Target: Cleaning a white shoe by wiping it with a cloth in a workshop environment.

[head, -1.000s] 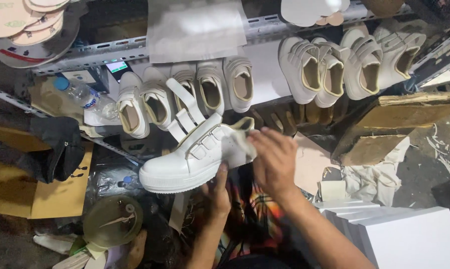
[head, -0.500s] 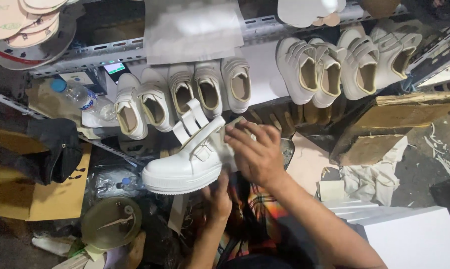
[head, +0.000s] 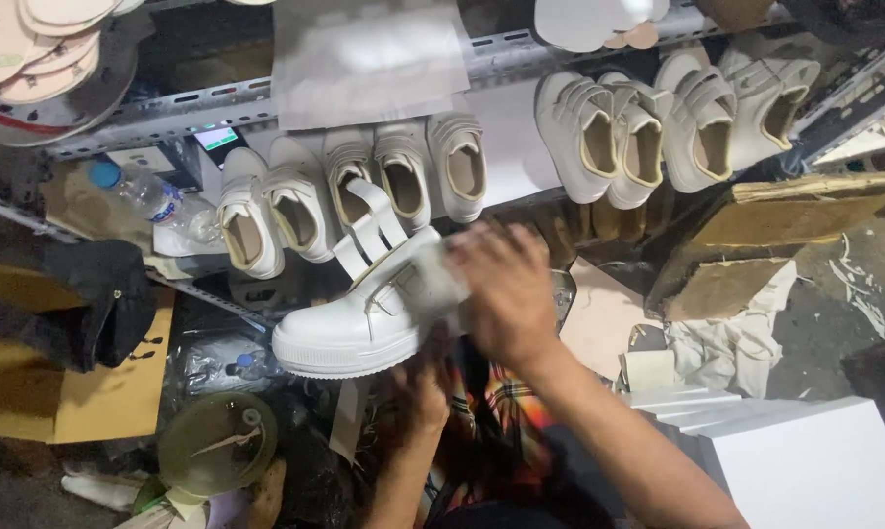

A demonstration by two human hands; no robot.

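One white strap shoe (head: 359, 318) sits in front of the shelf (head: 266, 103), just below the row of white shoes (head: 349, 191) lined up there. The left hand (head: 425, 387) props it from beneath, near the heel; its fingers are hidden, so I cannot tell their state. The right hand (head: 501, 289) lies over the heel opening, fingers curled and blurred. I judge the shoe light, with a stiff thick sole and smooth, somewhat slippery upper; the sole edge and heel collar look like the firmest places to grip, not the loose straps.
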